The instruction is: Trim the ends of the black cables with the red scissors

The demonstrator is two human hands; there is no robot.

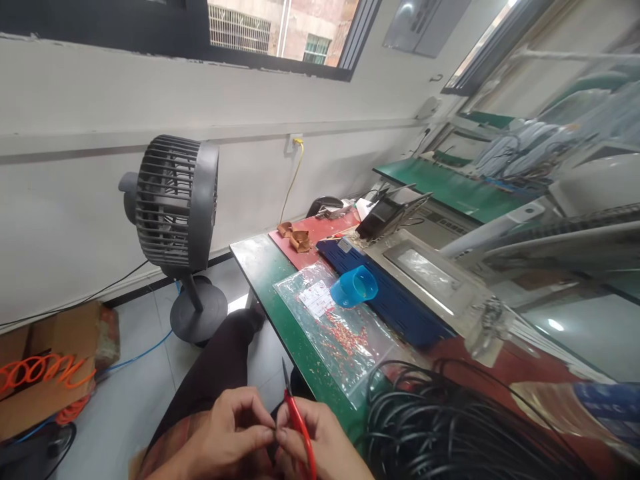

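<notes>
My left hand [233, 427] is closed in a pinch low in the view, its fingertips meeting those of my right hand [325, 433]. Between them is something small and dark that I cannot make out. A pair of red-handled scissors [299, 420] sits in my right hand, its dark pointed tip directed up and away from me. To the right of my hands lies a large coil of black cable [440, 427]. On the green table [265, 287] a clear plastic bag [295, 287] holds many small red and pale pieces [345, 337].
A blue plastic cup [354, 287] lies tilted at the bag beside a blue-and-beige machine [400, 293]. Brown curled pieces [301, 241] sit on a red mat [295, 257]. Leftward are a black fan [177, 200] and a cardboard box [55, 360] with orange coiled tubing [45, 373].
</notes>
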